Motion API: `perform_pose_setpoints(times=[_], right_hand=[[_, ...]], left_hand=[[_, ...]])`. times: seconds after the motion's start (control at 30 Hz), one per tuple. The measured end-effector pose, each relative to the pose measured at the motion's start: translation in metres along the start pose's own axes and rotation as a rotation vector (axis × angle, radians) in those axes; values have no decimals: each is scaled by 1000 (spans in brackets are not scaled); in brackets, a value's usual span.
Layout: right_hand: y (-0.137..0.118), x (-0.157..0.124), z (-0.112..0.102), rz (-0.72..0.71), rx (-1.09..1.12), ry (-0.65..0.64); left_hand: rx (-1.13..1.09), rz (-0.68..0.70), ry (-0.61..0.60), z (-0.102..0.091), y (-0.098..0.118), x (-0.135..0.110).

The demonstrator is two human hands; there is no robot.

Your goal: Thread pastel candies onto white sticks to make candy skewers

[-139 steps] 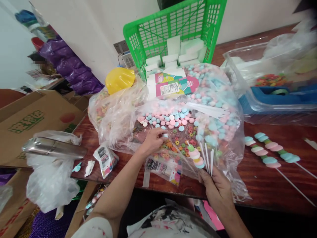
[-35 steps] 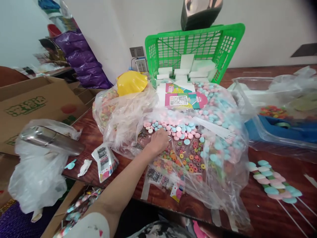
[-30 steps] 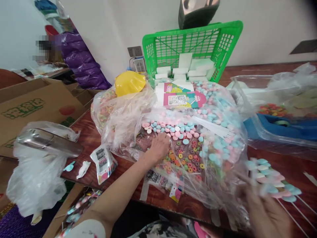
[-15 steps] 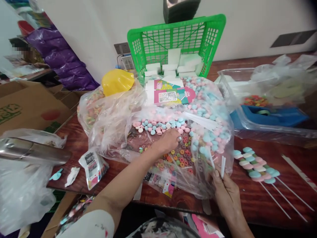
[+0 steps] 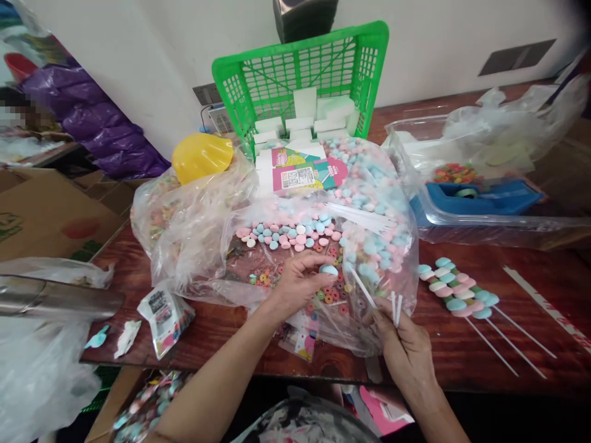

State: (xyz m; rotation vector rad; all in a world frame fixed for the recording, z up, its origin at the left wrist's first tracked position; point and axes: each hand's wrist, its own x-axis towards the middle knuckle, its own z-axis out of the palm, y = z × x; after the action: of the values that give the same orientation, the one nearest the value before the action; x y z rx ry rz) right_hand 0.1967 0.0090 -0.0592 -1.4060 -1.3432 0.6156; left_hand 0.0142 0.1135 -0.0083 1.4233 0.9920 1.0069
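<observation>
My left hand pinches a pale blue marshmallow between thumb and fingers, above ring-shaped candies. Several white sticks are in my closed right hand; one leans toward the marshmallow, its tip apart from it. Behind my left hand, loose pink, blue and white marshmallows lie on clear plastic. A large clear bag of similar marshmallows stands beyond my right hand. Finished-looking marshmallow skewers rest on the table at the right, their sticks pointing toward me.
At the back, a green basket holds white boxes. A printed card and a yellow bowl-like piece lie on the bags. To the right stands a clear tub with a blue tray. Label packets and a steel flask are left.
My left hand has drawn back from the marshmallow pile and now shows a blue marshmallow in its pinch. One stick in my right hand now slants out toward it. The view has shifted slightly.
</observation>
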Motion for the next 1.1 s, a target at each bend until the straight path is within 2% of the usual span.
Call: perform_pose_setpoints(times=[0.07, 0.17, 0.37, 0.53, 0.63, 0.83, 0.97, 1.1], right_hand=[[-6, -2, -1, -19, -46, -65], [-17, -8, -1, -7, -53, -138], [-37, -16, 0, 26, 36, -146], [-29, -24, -1, -2, 25, -169], [-19, -29, -2, -52, -32, -162], [-22, -34, -1, -115, -33, -209], [-27, -38, 1, -42, -27, -235], [-28, -42, 6, 16, 18, -188]], left_hand=[[-155, -41, 20, 0, 4, -10], [-245, -53, 89, -2, 4, -20], [-381, -139, 202, -3, 3, -33], [-505, -178, 242, 4, 11, -42], [-549, -150, 277, 8, 14, -44], [-483, -35, 307, 13, 2, -45], [-366, 68, 333, 14, -8, -47], [-172, 197, 341, 14, -7, -50]])
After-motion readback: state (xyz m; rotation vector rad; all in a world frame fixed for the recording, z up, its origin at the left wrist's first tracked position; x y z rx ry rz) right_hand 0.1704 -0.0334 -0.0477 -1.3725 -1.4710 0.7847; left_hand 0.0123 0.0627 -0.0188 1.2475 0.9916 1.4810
